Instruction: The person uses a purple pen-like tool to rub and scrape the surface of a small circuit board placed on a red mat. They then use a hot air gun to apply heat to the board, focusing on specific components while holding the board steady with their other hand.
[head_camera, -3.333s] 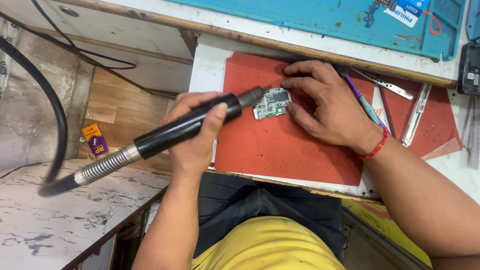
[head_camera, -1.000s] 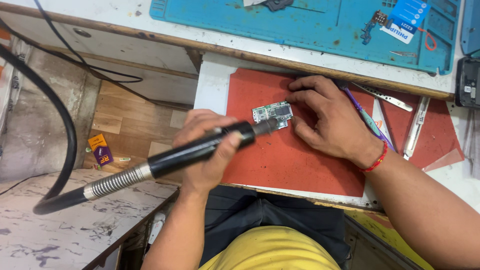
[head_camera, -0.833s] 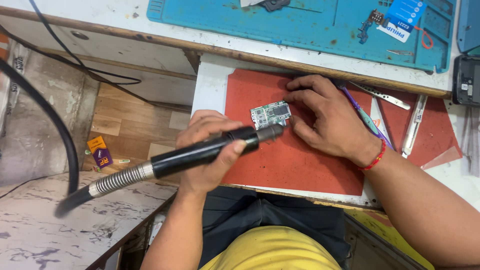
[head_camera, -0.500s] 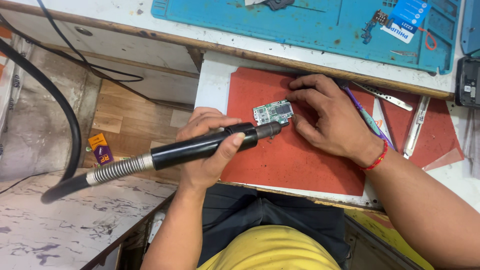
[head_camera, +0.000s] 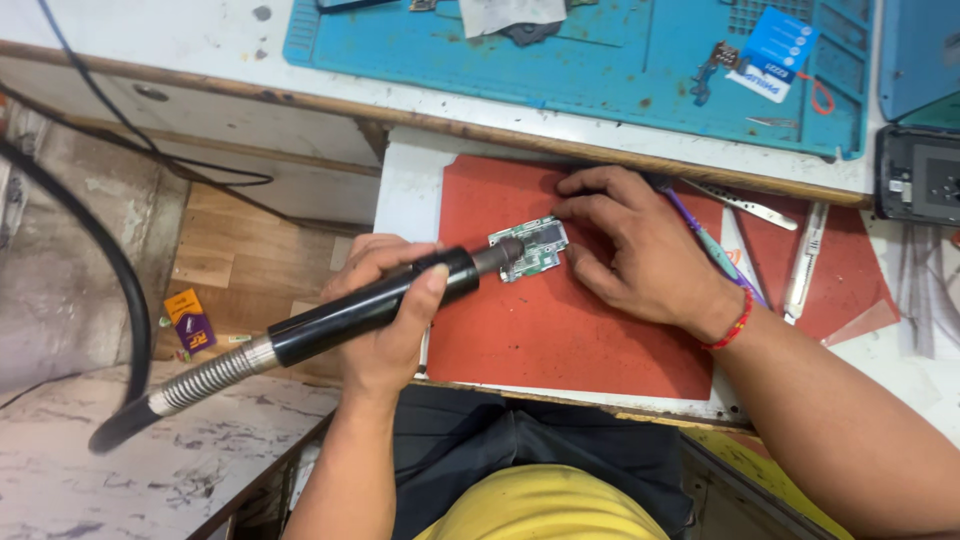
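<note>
While the tip of the rotary tool (head_camera: 380, 305) bears on the small circuit board (head_camera: 530, 248), the main risk, as a judgement, is that the board shifts or spins on the red mat (head_camera: 560, 340): it appears held by finger pressure alone, with no clamp visible, so a tilted or heavy push could kick it toward 3 o'clock or gouge parts beside the contact point. A second risk is the thick flexible shaft (head_camera: 120, 300), which loops away toward 9 o'clock over the edge of the worktop (head_camera: 405, 180); drag from it could pull the tip off line. The left hand (head_camera: 385, 320) is wrapped closed around the black handpiece, thumb along its upper side, tip aimed toward 2 o'clock. The right hand (head_camera: 640, 250) lies flat and partly open on the mat, its fingertips pressing the board's 3 o'clock edge; it grips nothing. The board lies near the mat's 12 o'clock border, between both hands. Tweezers (head_camera: 745, 205) and a white pen-shaped tool (head_camera: 803, 265) rest at 3 o'clock of the right hand, a blue mat (head_camera: 600, 60) at 12 o'clock.
</note>
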